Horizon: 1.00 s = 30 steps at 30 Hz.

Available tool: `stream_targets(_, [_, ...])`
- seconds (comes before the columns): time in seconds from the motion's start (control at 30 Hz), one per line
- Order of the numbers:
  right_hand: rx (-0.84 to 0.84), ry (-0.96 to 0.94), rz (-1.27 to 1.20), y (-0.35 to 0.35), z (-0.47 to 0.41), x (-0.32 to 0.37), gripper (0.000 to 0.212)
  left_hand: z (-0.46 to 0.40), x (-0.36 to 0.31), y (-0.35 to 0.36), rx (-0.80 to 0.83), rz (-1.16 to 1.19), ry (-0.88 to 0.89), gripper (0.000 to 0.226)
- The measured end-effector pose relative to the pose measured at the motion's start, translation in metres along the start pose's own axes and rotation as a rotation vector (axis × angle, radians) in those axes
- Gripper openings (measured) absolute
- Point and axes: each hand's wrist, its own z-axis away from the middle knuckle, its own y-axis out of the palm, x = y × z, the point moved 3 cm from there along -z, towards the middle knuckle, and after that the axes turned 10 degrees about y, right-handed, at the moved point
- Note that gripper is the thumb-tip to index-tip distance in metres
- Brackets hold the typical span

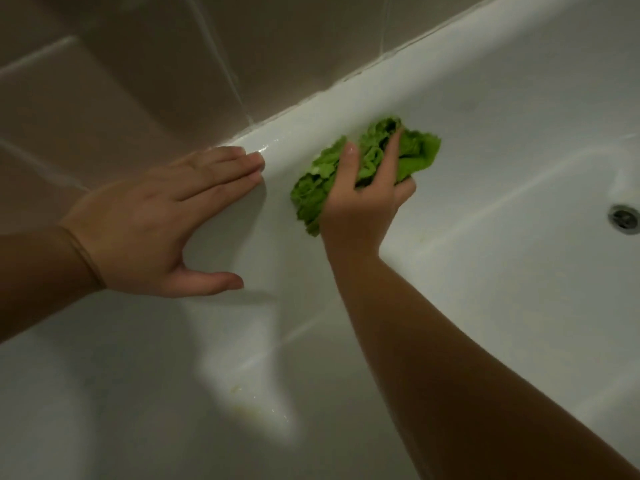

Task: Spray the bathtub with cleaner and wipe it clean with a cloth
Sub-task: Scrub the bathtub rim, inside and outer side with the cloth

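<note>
A white bathtub (485,109) fills most of the head view, with its far rim running along the tiled wall. My right hand (363,199) grips a bunched green cloth (412,150) and presses it against the tub's inner wall just under the far rim. My left hand (152,223) lies flat with straight fingers on the rim to the left of the cloth, thumb spread out below. No spray bottle is in view.
The metal drain (625,218) sits in the tub floor at the right edge. Beige wall tiles (138,81) rise behind the rim. A few wet drops and a faint yellowish mark (242,403) show on the tub surface near the bottom.
</note>
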Motion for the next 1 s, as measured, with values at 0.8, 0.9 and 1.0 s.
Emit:
stream_targets(0.8, [0.156,0.055,0.090,-0.032,-0.039,0.029,0.080,-0.012,0.003,0.004,-0.045,-0.003,-0.056,0.103])
stream_targets(0.9, [0.163,0.129,0.114,-0.033,-0.040,0.011,0.079,-0.020,0.003,0.003,-0.036,-0.014,-0.061,0.103])
stream_targets(1.0, [0.227,0.063,0.104,-0.024,-0.015,-0.003,0.084,-0.029,0.005,0.005,-0.040,0.002,-0.060,0.103])
